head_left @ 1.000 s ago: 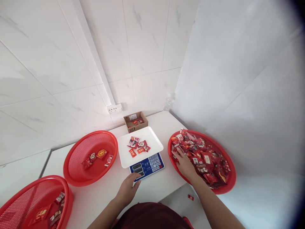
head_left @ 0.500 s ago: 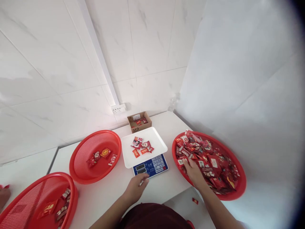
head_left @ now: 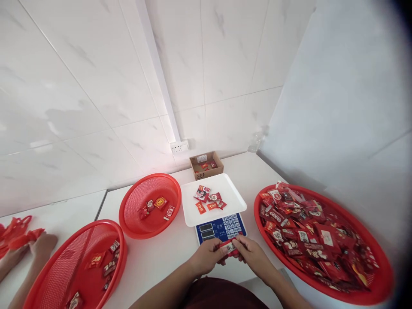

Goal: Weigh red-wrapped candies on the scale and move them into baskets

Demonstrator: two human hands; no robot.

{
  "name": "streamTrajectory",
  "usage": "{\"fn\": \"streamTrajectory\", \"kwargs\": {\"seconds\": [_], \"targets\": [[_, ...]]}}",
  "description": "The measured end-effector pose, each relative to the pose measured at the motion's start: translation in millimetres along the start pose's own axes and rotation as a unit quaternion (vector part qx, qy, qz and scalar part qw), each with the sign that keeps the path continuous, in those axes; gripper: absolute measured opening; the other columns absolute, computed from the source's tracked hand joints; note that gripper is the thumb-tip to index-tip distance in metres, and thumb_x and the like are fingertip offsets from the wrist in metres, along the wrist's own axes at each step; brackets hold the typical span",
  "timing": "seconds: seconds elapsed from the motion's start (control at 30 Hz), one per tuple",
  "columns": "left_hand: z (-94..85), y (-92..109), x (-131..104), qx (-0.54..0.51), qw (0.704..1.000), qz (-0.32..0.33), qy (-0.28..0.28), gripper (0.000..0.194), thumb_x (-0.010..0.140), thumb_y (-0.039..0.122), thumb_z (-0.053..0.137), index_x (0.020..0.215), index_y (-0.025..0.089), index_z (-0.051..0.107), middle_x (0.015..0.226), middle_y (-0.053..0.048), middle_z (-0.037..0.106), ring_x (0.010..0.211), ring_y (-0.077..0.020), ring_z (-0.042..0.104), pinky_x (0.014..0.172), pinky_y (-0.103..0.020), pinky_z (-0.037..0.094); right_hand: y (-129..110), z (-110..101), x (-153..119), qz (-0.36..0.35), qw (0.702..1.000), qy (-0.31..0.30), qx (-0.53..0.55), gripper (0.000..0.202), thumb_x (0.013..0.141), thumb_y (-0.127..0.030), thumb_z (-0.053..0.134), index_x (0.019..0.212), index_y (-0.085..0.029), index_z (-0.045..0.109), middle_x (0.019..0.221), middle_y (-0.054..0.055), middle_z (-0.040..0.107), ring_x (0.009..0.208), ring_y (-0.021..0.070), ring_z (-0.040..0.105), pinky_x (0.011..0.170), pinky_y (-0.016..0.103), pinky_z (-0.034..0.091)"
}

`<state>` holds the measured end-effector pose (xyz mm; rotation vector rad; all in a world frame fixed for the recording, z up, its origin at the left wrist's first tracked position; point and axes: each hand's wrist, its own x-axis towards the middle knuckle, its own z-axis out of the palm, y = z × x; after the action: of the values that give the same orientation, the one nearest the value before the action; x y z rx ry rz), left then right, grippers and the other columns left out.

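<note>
A small red-wrapped snack packet (head_left: 229, 247) is held between my two hands, in front of the scale. My left hand (head_left: 209, 256) grips its left end, and my right hand (head_left: 251, 254) pinches its right end. Just beyond them lies the blue keypad (head_left: 222, 227) of a weighing scale. Its white tray (head_left: 230, 189) carries several red packets (head_left: 210, 201). To the right of my hands, a big red basket (head_left: 262, 223) is heaped with red-wrapped snacks (head_left: 309, 240).
A cardboard box (head_left: 209, 173) with packets stands behind the scale. Two red baskets, a round one (head_left: 128, 229) and a nearer one (head_left: 120, 274), hold a few packets. At far left, another person's hands (head_left: 43, 246) handle red bags (head_left: 16, 234). A socket (head_left: 179, 146) sits on the wall.
My right hand has left the big basket with a packet and met my left hand before the scale. The view has shifted left, and the other person's hands now show more.
</note>
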<state>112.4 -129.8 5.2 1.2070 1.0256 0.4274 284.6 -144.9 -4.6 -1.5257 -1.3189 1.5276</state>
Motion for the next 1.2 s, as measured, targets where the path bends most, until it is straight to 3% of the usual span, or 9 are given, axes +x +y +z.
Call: {"fn": "streamTrajectory", "kwargs": {"seconds": [0.17,0.4,0.57,0.67,0.77,0.87,0.97,1.1,1.2], "targets": [[-2.0,5,-2,-0.042,0.998,-0.046,0.019,0.05,0.069,0.066,0.055,0.073,0.017,0.051,0.053,0.005,0.051,0.052,-0.0096,0.047,0.058,-0.026,0.037,-8,6,0,0.036,0.994,0.005,0.101,0.042,0.073,-0.063,0.046,0.068,-0.021,0.046,0.052,-0.006,0.047,0.048,0.0094,0.04,0.05,0.025,0.031],[-6.8,11,0,-0.042,0.999,-0.013,0.022,0.047,0.066,0.064,0.059,0.065,0.018,0.048,0.051,0.005,0.05,0.051,-0.009,0.045,0.055,-0.025,0.032,-11,8,1,0.05,0.992,0.014,0.114,0.046,0.068,-0.066,0.052,0.067,-0.021,0.047,0.053,-0.005,0.049,0.049,0.0091,0.041,0.05,0.025,0.031],[-2.1,14,3,-0.093,0.995,-0.015,0.029,0.049,0.068,0.066,0.055,0.063,0.018,0.045,0.048,0.006,0.047,0.051,-0.01,0.047,0.06,-0.027,0.035,-7,5,1,0.061,0.987,0.037,0.142,0.045,0.068,-0.065,0.053,0.069,-0.02,0.048,0.054,-0.005,0.05,0.049,0.0091,0.042,0.049,0.024,0.031],[-4.9,13,10,-0.104,0.994,-0.011,0.038,0.049,0.068,0.066,0.055,0.064,0.018,0.045,0.049,0.005,0.048,0.051,-0.01,0.048,0.061,-0.027,0.037,-4,1,0,0.062,0.989,0.044,0.127,0.043,0.069,-0.063,0.052,0.07,-0.02,0.051,0.058,-0.002,0.055,0.052,0.0109,0.047,0.05,0.025,0.035],[-17.6,13,24,-0.104,0.99,-0.018,0.093,0.051,0.067,0.069,0.052,0.066,0.019,0.044,0.052,0.005,0.049,0.053,-0.0096,0.048,0.063,-0.028,0.04,3,-12,-1,0.048,0.993,0.093,0.062,0.04,0.071,-0.059,0.05,0.077,-0.02,0.057,0.065,0.002,0.061,0.059,0.0153,0.055,0.054,0.028,0.041],[-38.3,19,43,-0.015,0.985,-0.044,0.166,0.051,0.075,0.069,0.037,0.073,0.019,0.045,0.061,0.003,0.053,0.059,-0.0108,0.053,0.066,-0.028,0.045,20,-37,0,0.011,0.979,0.196,-0.054,0.038,0.07,-0.055,0.047,0.082,-0.021,0.06,0.075,0.005,0.066,0.072,0.0214,0.061,0.067,0.034,0.047],[-59.9,26,60,0.109,0.973,-0.06,0.193,0.049,0.086,0.059,0.022,0.082,0.019,0.05,0.068,-0.001,0.058,0.065,-0.0135,0.058,0.066,-0.028,0.046,43,-67,2,-0.032,0.943,0.29,-0.159,0.035,0.073,-0.05,0.044,0.086,-0.022,0.061,0.091,0.009,0.069,0.088,0.0249,0.062,0.081,0.039,0.046],[-76.5,30,69,0.23,0.948,-0.061,0.212,0.042,0.085,0.053,0.036,0.077,0.017,0.057,0.076,-0.009,0.062,0.08,-0.0238,0.06,0.073,-0.038,0.045,77,-92,4,-0.073,0.899,0.338,-0.268,0.039,0.076,-0.046,0.04,0.096,-0.019,0.06,0.104,0.015,0.066,0.099,0.028,0.059,0.088,0.043,0.044],[-75.3,31,72,0.309,0.926,-0.019,0.215,0.027,0.083,0.042,0.048,0.092,0.02,0.061,0.102,-0.011,0.062,0.105,-0.0281,0.052,0.089,-0.042,0.039,97,-93,5,-0.081,0.885,0.333,-0.316,0.045,0.077,-0.047,0.04,0.103,-0.017,0.059,0.107,0.016,0.065,0.102,0.0297,0.058,0.09,0.045,0.043]]}}
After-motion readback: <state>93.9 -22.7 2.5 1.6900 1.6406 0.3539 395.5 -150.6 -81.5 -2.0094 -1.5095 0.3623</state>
